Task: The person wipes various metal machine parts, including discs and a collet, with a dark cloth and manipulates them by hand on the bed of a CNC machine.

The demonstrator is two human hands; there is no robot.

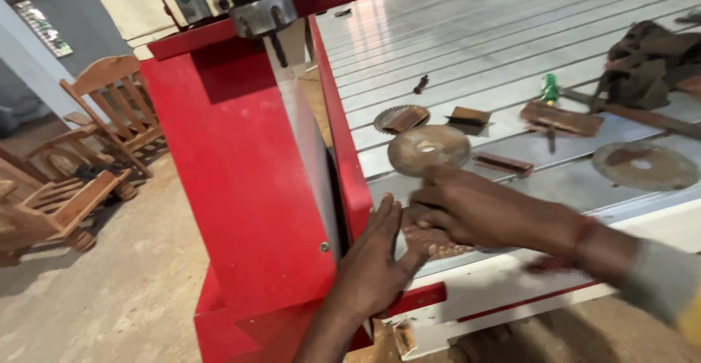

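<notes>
The left hand is lying flat and open, fingers together, pressing against the edge of the red machine column where it is meeting the slotted grey surface; its grip is closing on nothing. The right hand is reaching in from the right across the front edge of the surface, blurred by motion, with its fingers curled over a small brownish piece that is sitting at the near edge, just beside the left hand's fingertips. Whether that grip is actually clamping the piece or only resting on it cannot be told through the blur. A grey sleeve cuff is covering the right forearm.

Just beyond the right hand, a rusty round disc with a centre hole is lying flat on the surface. Behind it a toothed saw blade is lying with a small brown block on top, and a dark flat block is sitting just to its right. A narrow reddish-brown bar is lying near the rusty disc. Farther right, a second large round disc is lying flat, with a rusty flat plate and a small green item behind it. A heap of dark cloth is sitting at the far right.

On the floor to the left, 2 wooden chairs are standing well apart from the machine
</notes>
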